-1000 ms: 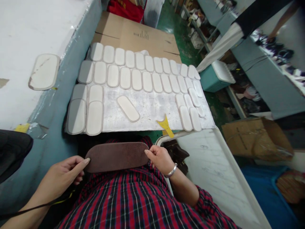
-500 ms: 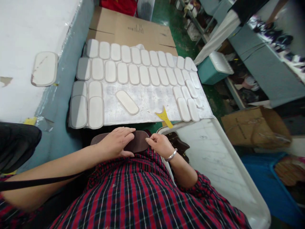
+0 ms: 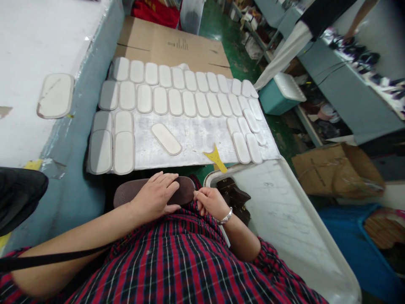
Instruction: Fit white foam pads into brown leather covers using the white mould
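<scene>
While the long brown leather oval pad [image 3: 133, 193] is kept across the lap, it is pressed under the flat, spread left hand [image 3: 156, 196]; its right end is pinched by the right hand [image 3: 211, 202].

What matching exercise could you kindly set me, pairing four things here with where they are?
1 left hand
2 right hand
3 yellow tool
4 teal bin

A on the green floor
B flat on the brown pad
C at the white board's near edge
D touching the brown pad's right end

Pairs: 1-B, 2-D, 3-C, 4-A.
</scene>
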`<state>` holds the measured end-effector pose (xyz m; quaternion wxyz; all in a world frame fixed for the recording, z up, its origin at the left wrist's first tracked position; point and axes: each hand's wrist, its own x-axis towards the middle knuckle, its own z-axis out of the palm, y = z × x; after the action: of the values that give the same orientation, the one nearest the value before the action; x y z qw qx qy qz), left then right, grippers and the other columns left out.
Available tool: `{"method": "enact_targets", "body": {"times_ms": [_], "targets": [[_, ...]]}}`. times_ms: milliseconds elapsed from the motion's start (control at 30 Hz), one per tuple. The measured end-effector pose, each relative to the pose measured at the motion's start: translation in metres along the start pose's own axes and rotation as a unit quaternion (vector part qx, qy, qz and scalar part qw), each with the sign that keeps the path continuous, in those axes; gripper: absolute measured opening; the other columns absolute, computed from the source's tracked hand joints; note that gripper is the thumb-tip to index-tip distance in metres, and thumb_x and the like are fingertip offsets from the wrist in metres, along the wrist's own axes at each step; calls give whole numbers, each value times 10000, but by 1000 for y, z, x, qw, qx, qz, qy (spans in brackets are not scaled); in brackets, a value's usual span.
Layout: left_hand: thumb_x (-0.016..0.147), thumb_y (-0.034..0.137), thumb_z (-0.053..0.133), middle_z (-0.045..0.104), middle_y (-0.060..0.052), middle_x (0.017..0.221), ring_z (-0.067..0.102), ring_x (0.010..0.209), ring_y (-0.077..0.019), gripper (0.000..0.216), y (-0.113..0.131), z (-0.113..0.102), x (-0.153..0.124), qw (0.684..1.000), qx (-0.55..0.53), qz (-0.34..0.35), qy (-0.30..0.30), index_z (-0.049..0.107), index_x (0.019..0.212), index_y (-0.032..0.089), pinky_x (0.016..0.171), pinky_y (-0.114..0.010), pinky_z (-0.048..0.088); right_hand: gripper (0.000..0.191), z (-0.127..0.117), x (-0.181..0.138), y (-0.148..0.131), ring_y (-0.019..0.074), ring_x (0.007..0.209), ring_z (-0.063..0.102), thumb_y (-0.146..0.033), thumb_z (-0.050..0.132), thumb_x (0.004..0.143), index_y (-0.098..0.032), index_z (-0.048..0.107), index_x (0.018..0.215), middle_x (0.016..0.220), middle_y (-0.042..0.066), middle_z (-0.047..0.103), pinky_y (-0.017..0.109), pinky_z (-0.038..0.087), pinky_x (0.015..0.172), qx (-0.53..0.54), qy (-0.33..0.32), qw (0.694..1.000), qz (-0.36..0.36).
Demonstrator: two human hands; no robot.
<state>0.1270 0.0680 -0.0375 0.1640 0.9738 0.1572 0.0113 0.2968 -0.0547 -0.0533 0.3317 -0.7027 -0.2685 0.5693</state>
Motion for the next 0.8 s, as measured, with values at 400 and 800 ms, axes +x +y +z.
{"method": "enact_targets", "body": {"times_ms": [400, 800], "targets": [[665, 358, 647, 485, -164, 1269, 450, 1159, -281, 385, 2, 1, 1, 1000, 4, -16, -11, 561, 969, 138, 1023, -472, 299, 292, 13, 13, -5, 56, 279, 428, -410, 542, 763, -184, 446, 604, 389, -80, 460, 132, 264, 259, 19, 43, 998, -46], [666, 377, 653, 492, -160, 1265, 441, 1173, -276, 434, 7, -4, 10, 999, 14, -15, -31, 564, 1014, 133, 1034, -466, 266, 331, 6, 16, -5, 58, 322, 414, -412, 501, 792, -189, 427, 560, 389, -75, 432, 169, 281, 345, -136, 95, 980, -107]]}}
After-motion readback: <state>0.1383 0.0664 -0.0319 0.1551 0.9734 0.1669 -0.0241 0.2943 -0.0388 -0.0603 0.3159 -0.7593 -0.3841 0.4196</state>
